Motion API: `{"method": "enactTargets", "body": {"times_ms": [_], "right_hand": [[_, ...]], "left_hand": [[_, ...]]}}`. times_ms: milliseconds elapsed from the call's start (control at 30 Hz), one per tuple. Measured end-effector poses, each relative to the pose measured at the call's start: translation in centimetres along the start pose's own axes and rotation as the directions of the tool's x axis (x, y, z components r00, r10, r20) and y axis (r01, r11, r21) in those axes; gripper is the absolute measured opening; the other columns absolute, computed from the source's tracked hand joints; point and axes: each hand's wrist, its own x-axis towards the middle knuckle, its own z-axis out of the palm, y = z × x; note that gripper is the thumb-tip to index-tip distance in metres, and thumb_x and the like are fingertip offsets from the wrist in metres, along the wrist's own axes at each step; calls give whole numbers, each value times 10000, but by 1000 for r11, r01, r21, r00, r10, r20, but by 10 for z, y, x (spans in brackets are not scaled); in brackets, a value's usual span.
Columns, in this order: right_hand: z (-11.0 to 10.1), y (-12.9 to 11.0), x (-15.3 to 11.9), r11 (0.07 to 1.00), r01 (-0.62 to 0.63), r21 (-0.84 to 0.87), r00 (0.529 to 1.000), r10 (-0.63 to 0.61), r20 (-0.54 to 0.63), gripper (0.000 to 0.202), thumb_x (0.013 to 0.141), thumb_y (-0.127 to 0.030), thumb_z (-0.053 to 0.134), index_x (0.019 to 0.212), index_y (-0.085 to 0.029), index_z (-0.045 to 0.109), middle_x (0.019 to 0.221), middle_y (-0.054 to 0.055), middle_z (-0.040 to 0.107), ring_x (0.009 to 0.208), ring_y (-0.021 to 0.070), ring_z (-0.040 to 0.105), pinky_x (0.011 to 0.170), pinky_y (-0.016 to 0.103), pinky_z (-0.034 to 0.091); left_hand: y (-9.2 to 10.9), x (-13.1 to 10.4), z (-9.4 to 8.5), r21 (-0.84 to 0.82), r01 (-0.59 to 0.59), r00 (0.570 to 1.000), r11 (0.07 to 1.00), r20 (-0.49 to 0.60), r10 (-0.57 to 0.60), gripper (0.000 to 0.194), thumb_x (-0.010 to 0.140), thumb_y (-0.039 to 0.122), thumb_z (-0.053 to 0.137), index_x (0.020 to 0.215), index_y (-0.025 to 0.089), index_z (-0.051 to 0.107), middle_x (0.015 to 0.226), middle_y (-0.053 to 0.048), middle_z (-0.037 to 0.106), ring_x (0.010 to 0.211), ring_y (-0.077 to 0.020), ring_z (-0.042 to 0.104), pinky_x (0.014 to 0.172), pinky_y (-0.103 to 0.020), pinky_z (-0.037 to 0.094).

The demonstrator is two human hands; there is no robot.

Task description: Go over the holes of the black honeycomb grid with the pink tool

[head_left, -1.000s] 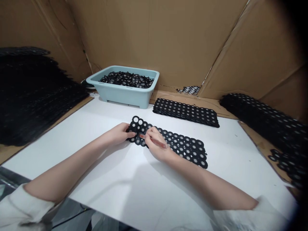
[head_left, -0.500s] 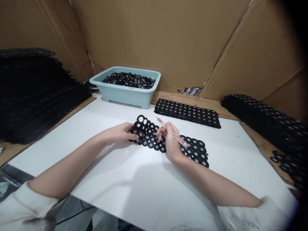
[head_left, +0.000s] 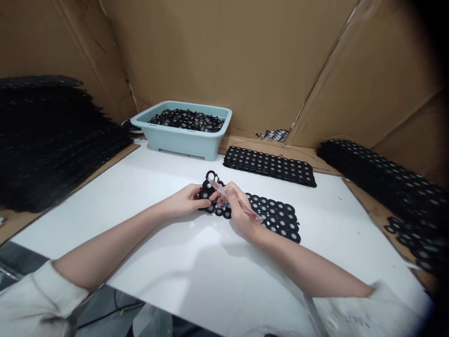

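A black sheet of joined rings lies on the white tabletop, with pale discs or gaps showing in its rings. Its left end is lifted and curls upward. My left hand pinches that raised end between thumb and fingers. In my right hand is a slim clear tool with a reddish inside, like a pen or craft knife. Its tip points up and left, over the rings by my left fingers; whether it touches them I cannot tell. My right hand covers the middle of the sheet.
A light blue tub full of loose black rings stands at the back left. Behind the sheet lies a flat stack of ring sheets. Tall dark stacks rise at the left and right. Cardboard walls enclose the table.
My right hand has moved left with the pen-like tool, bringing its tip to the raised rings. My left hand has shifted slightly right, still holding the sheet's end.
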Motion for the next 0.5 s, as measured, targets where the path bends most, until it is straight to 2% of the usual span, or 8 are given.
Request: {"method": "enactTargets", "body": {"times_ms": [133,233,333,500], "right_hand": [[1,8,4,998,-55,44,998,54,24,373,880,-447,268,742,-197,507,793,24,558,774,147,518,744,288,387],[3,15,6,993,-99,68,995,97,32,372,868,-474,281,753,-202,507,806,23,545,750,147,501,719,286,388],[4,16,6,995,-100,30,994,99,38,382,869,-474,274,753,-201,516,776,18,524,742,147,479,710,279,372],[4,5,3,997,-68,-48,996,71,62,374,874,-451,280,709,-189,490,727,9,497,725,146,444,683,261,343]], "left_hand": [[0,-2,2,164,-63,992,985,-95,79,179,744,251,430,819,138,547,760,-20,567,704,-154,502,652,-250,390],[-1,-3,2,263,-149,980,953,-91,178,191,767,248,418,844,153,563,808,-21,591,749,-160,523,708,-257,398],[-3,-3,2,269,-206,970,941,-71,233,186,781,222,406,840,162,572,827,-15,602,770,-154,536,732,-252,402],[-7,-3,2,229,-225,968,947,-56,244,203,780,237,446,917,149,567,905,-29,609,825,-162,542,752,-255,412]]}}
